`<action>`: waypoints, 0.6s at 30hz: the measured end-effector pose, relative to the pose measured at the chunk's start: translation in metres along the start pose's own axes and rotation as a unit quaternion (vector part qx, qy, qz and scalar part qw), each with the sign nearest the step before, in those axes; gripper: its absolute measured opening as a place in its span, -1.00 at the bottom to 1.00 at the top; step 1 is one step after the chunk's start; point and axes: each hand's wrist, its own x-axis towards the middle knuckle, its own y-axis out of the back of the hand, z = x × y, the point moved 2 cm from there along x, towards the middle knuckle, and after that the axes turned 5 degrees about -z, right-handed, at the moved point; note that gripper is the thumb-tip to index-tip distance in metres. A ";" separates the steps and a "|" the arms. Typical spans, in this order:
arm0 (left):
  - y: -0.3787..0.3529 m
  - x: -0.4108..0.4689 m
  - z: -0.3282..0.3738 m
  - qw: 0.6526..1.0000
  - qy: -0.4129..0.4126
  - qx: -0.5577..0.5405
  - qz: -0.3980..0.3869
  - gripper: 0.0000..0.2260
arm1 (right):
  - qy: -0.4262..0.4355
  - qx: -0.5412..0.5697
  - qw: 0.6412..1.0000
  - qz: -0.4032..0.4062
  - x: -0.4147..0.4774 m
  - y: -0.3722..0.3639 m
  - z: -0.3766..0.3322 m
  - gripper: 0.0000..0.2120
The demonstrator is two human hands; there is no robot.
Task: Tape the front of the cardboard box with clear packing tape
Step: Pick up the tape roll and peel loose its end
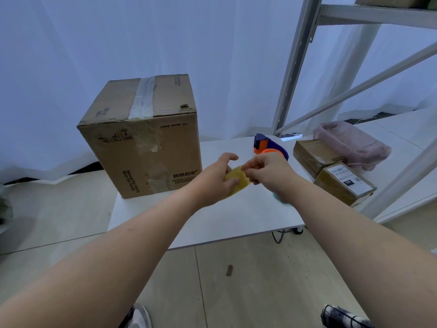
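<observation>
While the left hand [214, 177] grips the tape roll [236, 182], the right hand [267, 171] pinches its edge.

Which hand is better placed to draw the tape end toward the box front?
Probably the right hand: its fingers pinch the edge of the tape roll, which the left hand grips, steadying it beside the cardboard box.
</observation>
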 end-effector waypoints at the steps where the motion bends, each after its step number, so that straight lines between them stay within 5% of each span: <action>1: -0.002 0.005 -0.003 1.000 0.007 0.009 -0.002 -0.54 | -0.005 -0.025 1.000 -0.009 0.003 0.002 0.005 -0.86; 5: -0.015 0.037 -0.012 0.994 0.033 0.104 -0.001 -0.62 | -0.016 -0.069 0.997 -0.024 0.024 0.008 0.029 -0.87; 9: -0.024 0.078 -0.029 0.984 0.065 0.167 0.013 -0.76 | -0.009 -0.076 0.996 0.054 0.055 0.027 0.055 -0.72; 18: -0.024 0.156 -0.060 0.940 0.019 0.325 0.100 -0.82 | -0.035 -0.163 0.981 0.098 0.120 0.052 0.094 -0.81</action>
